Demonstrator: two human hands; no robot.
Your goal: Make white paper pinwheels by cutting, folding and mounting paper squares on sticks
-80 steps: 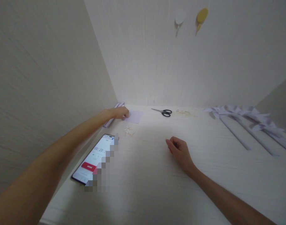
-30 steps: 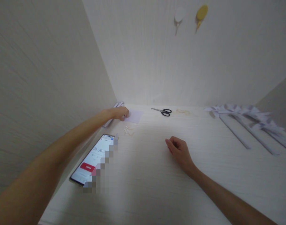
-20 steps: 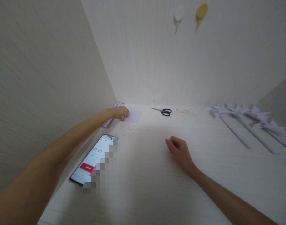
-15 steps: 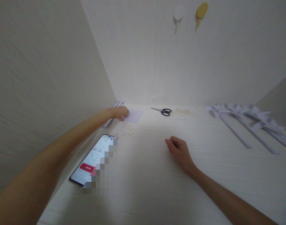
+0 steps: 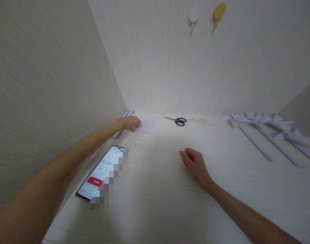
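Lilac paper sheet lies flat at the surface's far left, the left hand pinching its near edge. Thin and floppy, likely best lifted by an edge. Right hand rests loosely curled, empty, mid-surface.

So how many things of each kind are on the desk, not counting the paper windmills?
Phone: 1
Scissors: 1
Pale purple paper square, under the left hand: 1
Rolled paper sticks, too bunched to count, taken as one bundle: 1
Total: 4
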